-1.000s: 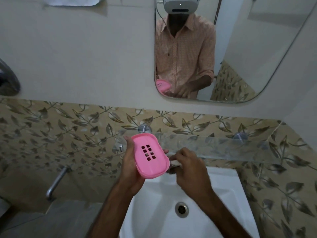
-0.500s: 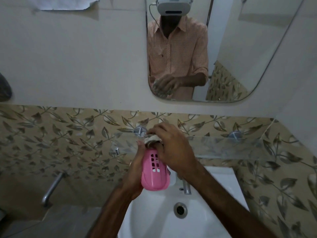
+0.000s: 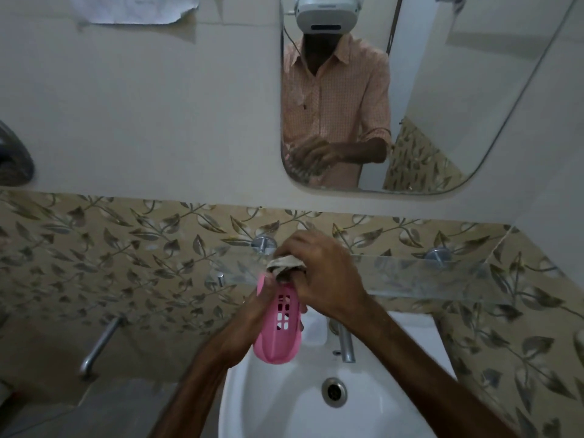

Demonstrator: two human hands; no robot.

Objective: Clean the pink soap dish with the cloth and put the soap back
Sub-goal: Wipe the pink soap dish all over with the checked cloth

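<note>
Far end of the pink soap dish (image 3: pixel 278 336) is hidden under the cloth (image 3: pixel 284 265) & the right grip (image 3: pixel 322 273). Cloth is mostly covered by that grip; only a crumpled bit shows. Left grip (image 3: pixel 243 324): fingers go behind the dish, mostly out of sight, tips peek at its right edge. Top of the tap (image 3: pixel 346 343) is behind the right wrist. On the sink (image 3: pixel 284 406) ledge, a pale shape (image 3: pixel 313 327) beside the dish: soap or not, can't tell. Sink front is cut by the bottom edge. Mirror (image 3: pixel 442 90) top is cut off; hands in it are blurred. A dark obj. (image 3: pixel 12 159) at the left edge is cut off, unidentifiable.
</note>
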